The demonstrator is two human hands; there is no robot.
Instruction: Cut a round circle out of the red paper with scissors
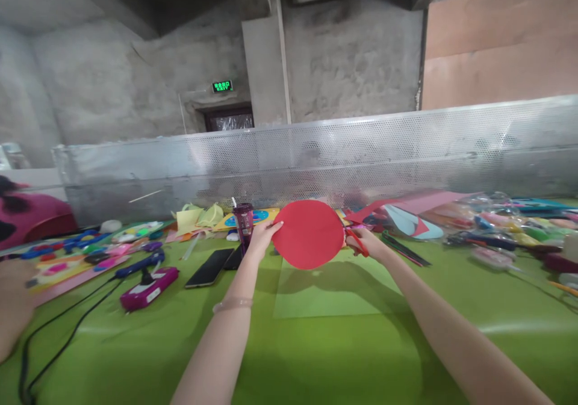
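A round piece of red paper (309,234) is held up above the table, its face toward me. My left hand (267,236) pinches its left edge between thumb and fingers. At the right edge, my right hand (365,245) is closed round the red handles of a pair of scissors (358,242). The scissor blades are at the paper's upper right rim, partly hidden and blurred. A pale green sheet (325,296) lies flat on the green table beneath the red paper.
Left of my arm are a dark phone (210,268), a purple power strip (150,289) with black cables and a drink cup (244,223). Colourful craft pieces (90,251) and another person's arm (13,309) are farther left. Bagged supplies (506,230) lie right; a perforated metal panel (316,152) stands behind.
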